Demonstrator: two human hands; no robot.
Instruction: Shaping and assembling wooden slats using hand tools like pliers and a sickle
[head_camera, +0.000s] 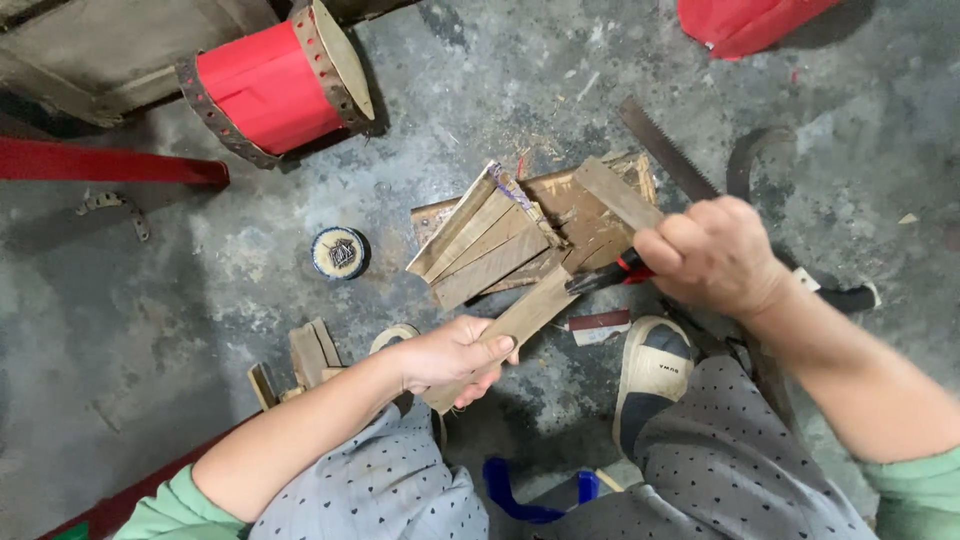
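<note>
wood strip (520, 325) is held near its lower end by the left hand (450, 358), fingers wrapped tight around it, thumb laid along the top face; its far end rests against the pile of wooden slats (520, 235) on the concrete floor (200, 280). the right hand (715, 255) is closed in a fist around a red-and-black tool handle (615, 272), whose dark tip meets the strip just beside the pile; what kind of tool it is cannot be told. for a clean result, the strip is best kept braced against the pile and the left fingers kept well back from the tip. the left forearm is stretched forward from the lap, the right wrist bent inward across the shoe (650, 370). a handsaw (665, 150) lies behind, a red drum (275, 90) and a small round tin (339, 252) to the left.
</note>
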